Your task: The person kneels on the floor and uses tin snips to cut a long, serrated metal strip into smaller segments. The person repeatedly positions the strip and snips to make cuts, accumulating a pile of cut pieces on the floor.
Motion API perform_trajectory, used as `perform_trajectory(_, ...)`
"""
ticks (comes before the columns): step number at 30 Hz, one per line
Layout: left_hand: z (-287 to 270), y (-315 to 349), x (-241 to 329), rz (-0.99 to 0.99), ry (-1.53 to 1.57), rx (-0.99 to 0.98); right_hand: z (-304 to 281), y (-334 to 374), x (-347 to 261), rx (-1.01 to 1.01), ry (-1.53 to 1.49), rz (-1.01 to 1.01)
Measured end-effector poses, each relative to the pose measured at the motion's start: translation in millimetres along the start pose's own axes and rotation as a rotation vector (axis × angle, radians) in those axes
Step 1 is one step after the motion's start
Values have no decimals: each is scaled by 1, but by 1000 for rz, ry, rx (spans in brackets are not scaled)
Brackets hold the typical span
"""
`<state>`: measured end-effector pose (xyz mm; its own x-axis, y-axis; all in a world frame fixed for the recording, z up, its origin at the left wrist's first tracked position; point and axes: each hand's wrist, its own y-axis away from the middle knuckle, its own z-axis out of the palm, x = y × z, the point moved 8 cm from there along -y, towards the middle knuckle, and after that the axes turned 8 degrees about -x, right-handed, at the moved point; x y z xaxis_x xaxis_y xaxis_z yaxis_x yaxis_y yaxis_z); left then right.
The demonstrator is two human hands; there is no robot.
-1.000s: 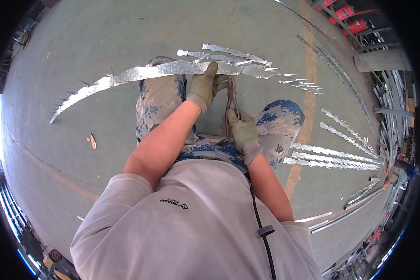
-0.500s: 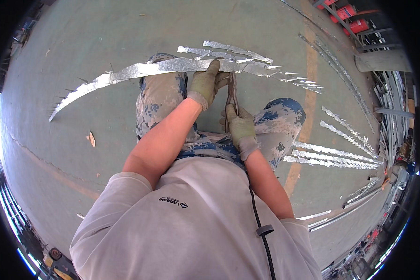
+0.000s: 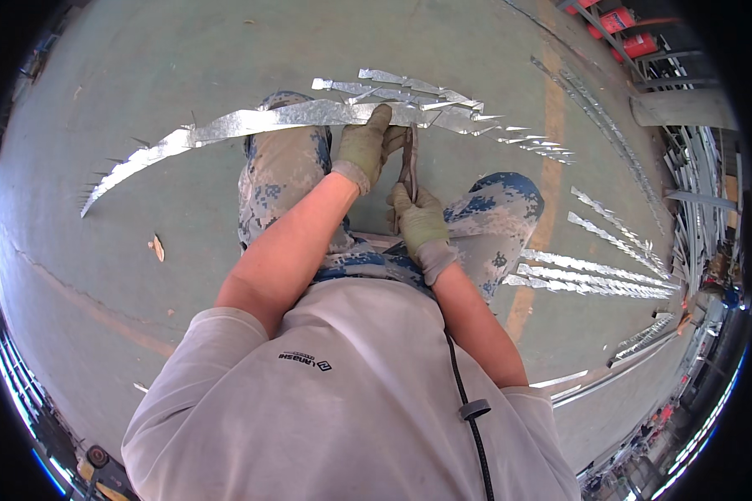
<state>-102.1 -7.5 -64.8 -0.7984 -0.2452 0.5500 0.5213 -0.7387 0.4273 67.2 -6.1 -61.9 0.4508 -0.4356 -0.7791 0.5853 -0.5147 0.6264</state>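
Note:
A long shiny spiked metal strip [image 3: 267, 118] stretches across in front of my knees, with pointed barbs standing off its edge. My gloved left hand [image 3: 363, 152] is closed around its lower edge near the middle, thumb on top of the metal. In my gloved right hand [image 3: 424, 221] is a pair of pliers [image 3: 409, 163], gripped by the handles. The jaws point away from me and meet the strip just right of my left fingers; exactly what they bite on is too small to tell.
Two more spiked strips [image 3: 334, 86] lie just beyond the held one. Several others [image 3: 593, 265] are spread on the floor to the right. Red cylinders [image 3: 635, 46] and stacked metal lengths [image 3: 698, 184] line the far right. A dry leaf [image 3: 157, 247] lies at the left.
The pliers' handles have come closer together as my right hand squeezed. My left hand keeps its hold on the strip, and the whole view has shifted slightly.

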Motion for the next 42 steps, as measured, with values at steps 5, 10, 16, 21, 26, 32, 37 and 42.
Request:
perform_trajectory(5,-1,-3,-1,7,-30,-21,4,2,0,3,7,43)
perform_trajectory(10,1,-2,2,29,-19,-44,16,6,-6,-117,-270,155)
perform_trajectory(16,1,3,5,10,-42,7,30,12,-5,-347,-668,324)
perform_trajectory(21,-4,0,0,-74,-72,18,25,9,-4,7,-331,319)
perform_trajectory(26,3,-5,-9,-18,-72,-28,-16,-33,6,311,641,46)
perform_trajectory(32,6,-4,-9,-75,-106,-4,-14,-15,-29,359,773,170)
perform_trajectory(37,27,11,-40,-341,-456,-173,-14,-23,-20,286,751,124)
perform_trajectory(42,36,6,-54,-390,-388,104,-13,-20,-26,239,670,52)
